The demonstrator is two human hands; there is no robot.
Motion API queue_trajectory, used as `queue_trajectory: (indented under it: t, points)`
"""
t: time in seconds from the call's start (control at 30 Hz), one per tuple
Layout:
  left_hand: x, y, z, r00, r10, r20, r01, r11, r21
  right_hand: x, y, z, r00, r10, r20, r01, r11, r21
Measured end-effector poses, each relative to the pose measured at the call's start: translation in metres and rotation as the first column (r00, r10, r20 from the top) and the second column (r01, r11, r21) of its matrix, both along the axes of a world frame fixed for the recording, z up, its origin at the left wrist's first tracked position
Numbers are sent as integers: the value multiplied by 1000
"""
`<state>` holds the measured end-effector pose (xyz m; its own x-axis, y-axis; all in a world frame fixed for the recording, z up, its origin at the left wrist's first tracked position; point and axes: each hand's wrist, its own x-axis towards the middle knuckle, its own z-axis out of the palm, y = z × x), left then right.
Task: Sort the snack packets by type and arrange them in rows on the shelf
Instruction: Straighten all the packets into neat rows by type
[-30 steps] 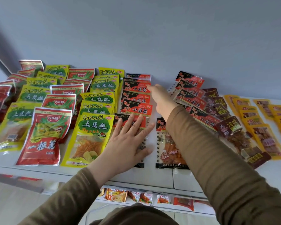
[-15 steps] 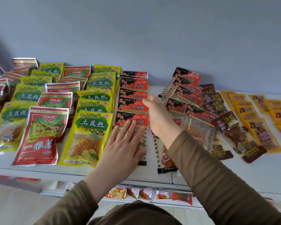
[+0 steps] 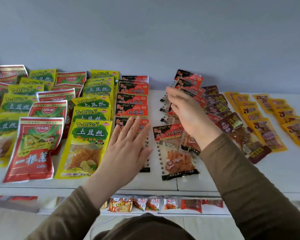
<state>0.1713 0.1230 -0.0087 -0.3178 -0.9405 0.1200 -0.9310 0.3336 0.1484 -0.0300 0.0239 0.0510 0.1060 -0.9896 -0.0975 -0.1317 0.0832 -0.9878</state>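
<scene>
Right now the left hand (image 3: 128, 146) lies flat, fingers straight and spread, pressing down the front packet of the left black-and-red row (image 3: 132, 99). That row runs straight away from its fingertips toward the wall, with about six packets showing. Just to its right, the right hand (image 3: 185, 115) is raised edge-on, fingers straight and together, holding nothing I can make out. It touches or hovers at the second black-and-red row (image 3: 187, 84), which slants away to the hand's right. This hand is the nearer one to straighten it. A loose black-and-red packet (image 3: 175, 153) lies below that hand, long axis toward the shelf edge (image 3: 145, 191). Further right come a dark brown row (image 3: 216, 108) and two orange rows (image 3: 260, 125); left of the left hand, yellow-green packets (image 3: 92, 134) and red packets (image 3: 36, 144) in several rows, too overlapped to count.
</scene>
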Motion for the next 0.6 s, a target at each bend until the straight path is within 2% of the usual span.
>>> queue_trajectory:
  t: [0.13,0.37,0.5,0.6]
  points:
    - [-12,-9,6,998,-56,11,55,998,43,-43,-3,4,980,-145,-137,122,979,-165]
    - [-66,-7,2,977,-210,-44,213,973,92,-87,7,-12,908,-211,-362,156,972,-175]
    - [-91,-4,-5,965,-263,-5,259,950,174,-98,21,-18,729,-144,-669,61,987,-146]
    - [-93,-7,-8,961,-272,50,258,946,195,-101,29,-26,578,-46,-815,-24,997,-73]
